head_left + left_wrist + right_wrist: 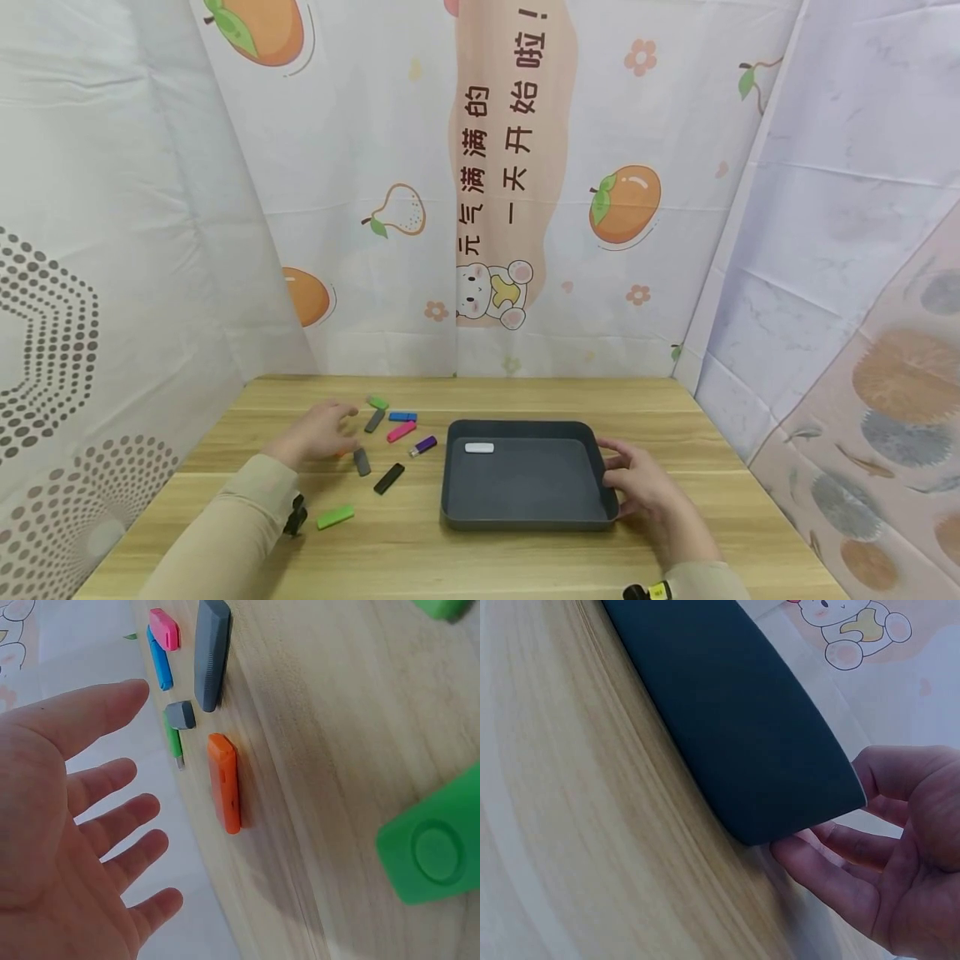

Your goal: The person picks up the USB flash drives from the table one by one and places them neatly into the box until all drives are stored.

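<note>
My left hand [324,432] hovers at the left of the table, fingers spread and slightly bent, holding nothing. Just beyond its fingertips in the left wrist view lies an orange USB stick [225,784], mostly hidden by the hand in the head view. A grey USB stick [362,462] lies beside it. My right hand [643,482] holds the right side of a dark grey tray [528,525], fingertips at its rim and outer wall. In the right wrist view its fingers bend round the tray's corner [810,802]. A white USB stick [479,447] lies inside the tray.
Between left hand and tray lie a purple stick [423,446], a pink one [401,431], a blue one [402,417] and a black one [389,478]. Another grey stick [375,420] and a green one [377,402] lie farther back; a bright green one [335,517] is nearer.
</note>
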A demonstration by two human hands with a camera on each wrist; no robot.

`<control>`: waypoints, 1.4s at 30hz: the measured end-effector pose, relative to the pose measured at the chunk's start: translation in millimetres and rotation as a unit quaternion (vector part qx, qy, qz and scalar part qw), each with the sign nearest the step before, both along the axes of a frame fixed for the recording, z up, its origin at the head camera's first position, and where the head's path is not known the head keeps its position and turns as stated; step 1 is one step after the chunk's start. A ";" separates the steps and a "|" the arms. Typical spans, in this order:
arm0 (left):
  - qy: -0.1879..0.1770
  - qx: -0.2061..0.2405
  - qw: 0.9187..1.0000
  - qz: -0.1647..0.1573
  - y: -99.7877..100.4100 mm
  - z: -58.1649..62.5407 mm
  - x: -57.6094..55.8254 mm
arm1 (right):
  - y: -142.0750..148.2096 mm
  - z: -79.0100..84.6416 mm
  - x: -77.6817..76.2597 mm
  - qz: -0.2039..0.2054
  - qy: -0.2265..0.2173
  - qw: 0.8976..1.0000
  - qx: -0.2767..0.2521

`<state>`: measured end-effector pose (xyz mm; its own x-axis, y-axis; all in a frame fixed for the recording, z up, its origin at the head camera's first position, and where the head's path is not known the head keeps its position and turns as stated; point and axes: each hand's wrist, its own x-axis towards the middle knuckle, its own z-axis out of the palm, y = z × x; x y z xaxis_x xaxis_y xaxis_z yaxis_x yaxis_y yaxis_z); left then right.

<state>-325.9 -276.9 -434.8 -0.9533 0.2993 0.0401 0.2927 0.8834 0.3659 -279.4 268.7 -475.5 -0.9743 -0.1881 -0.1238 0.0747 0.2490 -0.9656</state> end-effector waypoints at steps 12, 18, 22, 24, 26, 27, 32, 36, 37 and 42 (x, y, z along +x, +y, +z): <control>-0.054 0.006 0.998 0.005 -2.3 -4.7 1.7 | -0.3 -0.7 -0.8 -0.003 0.000 1.000 -0.003; -0.069 0.009 0.997 0.018 -5.6 -8.2 0.9 | 0.6 -2.2 -2.4 -0.003 -0.001 1.000 -0.001; -0.076 0.006 0.997 0.025 -7.3 -10.0 0.0 | 0.9 -2.9 -2.8 -0.005 -0.001 1.000 -0.001; -0.079 0.005 0.996 0.029 -7.8 -10.8 0.0 | 0.9 -2.8 -2.7 -0.005 -0.001 1.000 0.000; -0.080 0.000 0.996 0.028 -8.3 -11.2 0.6 | 0.7 -2.4 -2.5 -0.005 -0.001 1.000 0.000; -0.081 0.001 0.996 0.030 -8.5 -11.6 0.8 | 0.5 -2.3 -2.4 -0.005 -0.001 1.000 0.001; -0.078 -0.008 0.997 0.028 -9.3 -12.4 1.9 | -0.2 -1.2 -1.2 -0.010 -0.005 1.000 0.002; -0.074 -0.012 0.997 0.025 -9.7 -13.0 1.3 | -0.1 -1.0 -0.6 -0.013 -0.006 1.000 0.005; -0.073 -0.012 0.997 0.024 -9.8 -13.1 1.0 | 0.1 -1.2 -0.7 -0.012 -0.005 1.000 0.006; -0.070 -0.012 0.997 0.025 -9.8 -13.2 0.7 | 0.9 -1.9 -1.0 -0.004 -0.004 1.000 0.004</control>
<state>-325.3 -286.7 -448.1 -0.9626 0.2513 -0.1014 0.1962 0.9044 0.3788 -280.4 269.6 -477.4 -0.9748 -0.1785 -0.1339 0.0852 0.2567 -0.9627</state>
